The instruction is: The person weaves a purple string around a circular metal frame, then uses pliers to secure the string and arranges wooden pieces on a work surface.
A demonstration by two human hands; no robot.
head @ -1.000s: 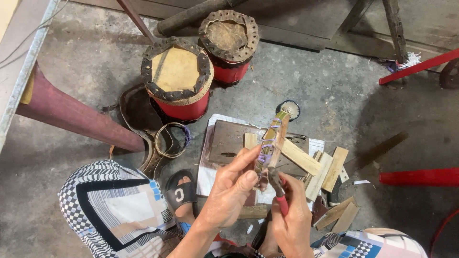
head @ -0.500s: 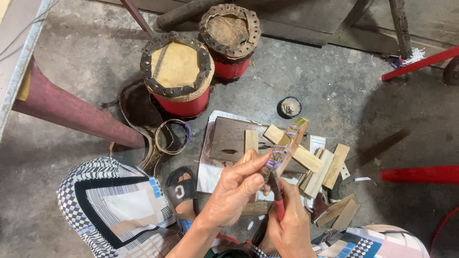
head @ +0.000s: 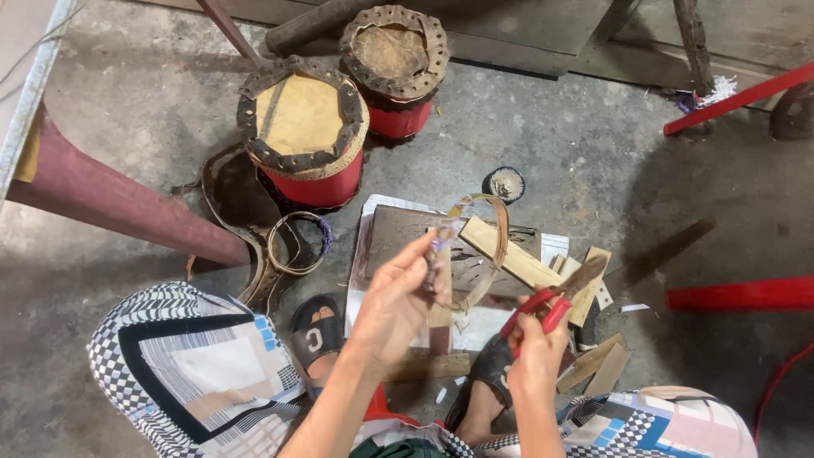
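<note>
Change vs 0.5 s ago: the hands have split. Left hand (head: 398,297) now holds the strip (head: 487,246) alone, fingers pinched on its lower end near the purple-wrapped part; the strip curves up and over in a loop above the board (head: 398,237). Earlier it stood straighter, with both hands bunched at its base.

Right hand (head: 536,352) has pulled off to the right and sits lower, fingers closed round the red handles of the pliers (head: 551,301). The pliers' nose points up-right, clear of the strip, near the wood offcuts (head: 517,259). Can't tell whether the nose grips anything.

My read: the tool has let go of the strip, so the strip is being turned or checked by hand, not worked, right now.

Unchanged: two red drums (head: 309,140) on the floor (head: 577,127) beyond, small round tin (head: 504,182) by the board, loose rings (head: 297,242) left of it.
</note>
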